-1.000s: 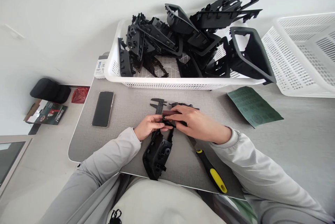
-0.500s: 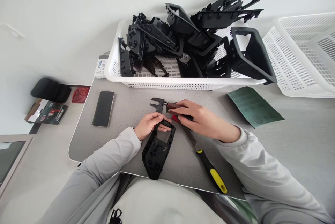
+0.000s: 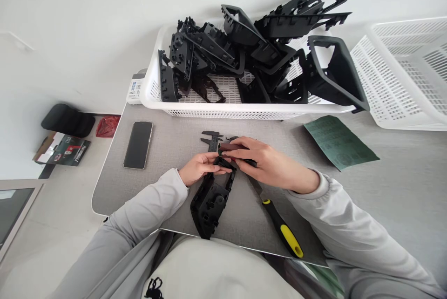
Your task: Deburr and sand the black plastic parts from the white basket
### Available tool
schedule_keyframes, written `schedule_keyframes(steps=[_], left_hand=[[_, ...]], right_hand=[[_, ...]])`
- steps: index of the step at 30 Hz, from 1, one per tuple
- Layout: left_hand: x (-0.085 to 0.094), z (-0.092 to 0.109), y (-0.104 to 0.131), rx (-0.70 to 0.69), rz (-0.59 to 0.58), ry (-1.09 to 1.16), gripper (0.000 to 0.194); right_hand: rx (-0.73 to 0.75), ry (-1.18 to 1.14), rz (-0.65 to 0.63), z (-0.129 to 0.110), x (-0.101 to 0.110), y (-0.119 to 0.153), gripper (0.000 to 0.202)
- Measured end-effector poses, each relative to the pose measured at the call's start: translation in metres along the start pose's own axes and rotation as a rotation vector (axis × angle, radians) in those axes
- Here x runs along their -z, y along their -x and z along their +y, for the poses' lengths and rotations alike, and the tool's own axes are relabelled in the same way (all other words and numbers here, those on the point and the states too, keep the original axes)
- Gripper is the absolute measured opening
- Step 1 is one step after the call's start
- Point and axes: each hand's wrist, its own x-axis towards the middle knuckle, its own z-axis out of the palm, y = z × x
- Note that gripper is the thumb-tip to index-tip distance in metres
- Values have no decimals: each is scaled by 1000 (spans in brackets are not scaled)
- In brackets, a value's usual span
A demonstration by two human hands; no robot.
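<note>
Here we are at the desk [image 3: 171, 126], and the black part [image 3: 209, 203] lies right in the middle, near side, its long axis running from the near left up to the far right. Its broad end sits by the near edge; its slim frame reaches away into the fingers. The left hand [image 3: 199, 168] has it, gripping the far end from the left, thumb above, fingers beneath. That's the nearer hand, no contest.

Over on the right, the right hand [image 3: 268, 161] pinches a maroon strip [image 3: 233, 146], folded or rolled, its tip right at the part's far end. Touching? From here I can't tell. So the part's bulk stretches nearward of both hands, and the strip comes in crosswise from the right.

Just beyond the left fingers, the caliper [image 3: 211, 139]. To the right, a yellow-handled tool [image 3: 291, 241] slants nearward. Far side, the white basket [image 3: 261, 112] carries more black pieces [image 3: 218, 43].
</note>
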Motion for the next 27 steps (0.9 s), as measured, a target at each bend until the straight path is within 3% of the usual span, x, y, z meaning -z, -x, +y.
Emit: schedule_keyframes(steps=[8,19,27], left_hand=[[0,-3,1,-21,-15,-62,46],[-1,-4,0,-64,-18,-105,54],[-3,-2,2,-46,-10,-81,51]], right_hand=[[-1,39,-17,0,-2,1,34],[35,434,-123,-17,-13,6,24],[42,415,-114,-20,-12,4,27]])
